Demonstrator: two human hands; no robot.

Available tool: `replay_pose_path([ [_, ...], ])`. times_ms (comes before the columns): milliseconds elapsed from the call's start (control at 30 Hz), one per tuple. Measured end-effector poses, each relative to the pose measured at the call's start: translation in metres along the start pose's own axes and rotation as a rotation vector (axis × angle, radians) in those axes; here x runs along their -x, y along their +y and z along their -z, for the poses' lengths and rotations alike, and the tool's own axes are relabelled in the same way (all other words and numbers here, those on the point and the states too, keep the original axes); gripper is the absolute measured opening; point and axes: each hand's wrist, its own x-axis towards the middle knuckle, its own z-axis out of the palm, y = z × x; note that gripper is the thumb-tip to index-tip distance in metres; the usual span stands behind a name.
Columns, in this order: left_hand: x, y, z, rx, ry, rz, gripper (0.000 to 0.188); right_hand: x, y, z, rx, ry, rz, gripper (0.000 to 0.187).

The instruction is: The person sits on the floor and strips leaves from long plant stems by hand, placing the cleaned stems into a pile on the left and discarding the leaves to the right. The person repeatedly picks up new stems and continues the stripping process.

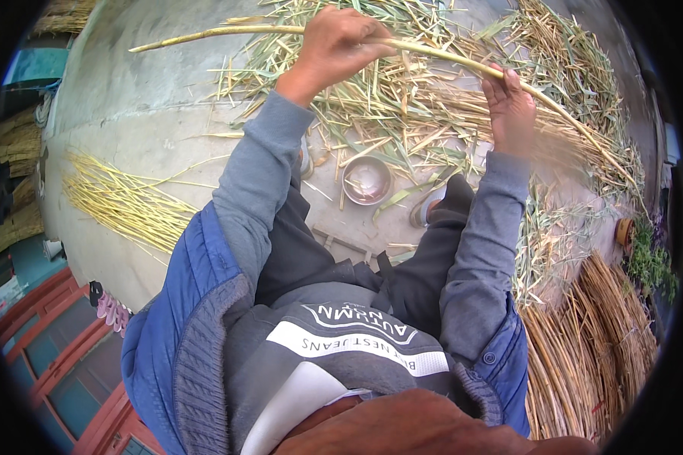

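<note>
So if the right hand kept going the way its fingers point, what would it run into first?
Probably the litter of stripped leaves and husks on the ground beyond the stalk that the right hand grips, though depth is hard to judge here.

We wear a grey sweatshirt with long sleeves, a blue padded vest over it, and dark trousers.

A round metal bowl (366,180) sits on the grey concrete ground (129,106). Left lies a bundle of yellow stripped stalks (121,201); near right, brown dry reeds (584,356).
</note>
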Motion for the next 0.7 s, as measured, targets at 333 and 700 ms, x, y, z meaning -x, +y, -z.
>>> replay_pose_path([
  [333, 0.015, 0.0, -0.013, 0.586, -0.126, 0.492, 0.025, 0.012, -0.018, 0.005, 0.107, -0.252, 0.21, 0.02],
  [700, 0.012, -0.045, 0.006, 0.687, 0.293, 0.704, 0.018, 0.019, -0.029, 0.015, 0.133, -0.27, 0.3, 0.017],
])
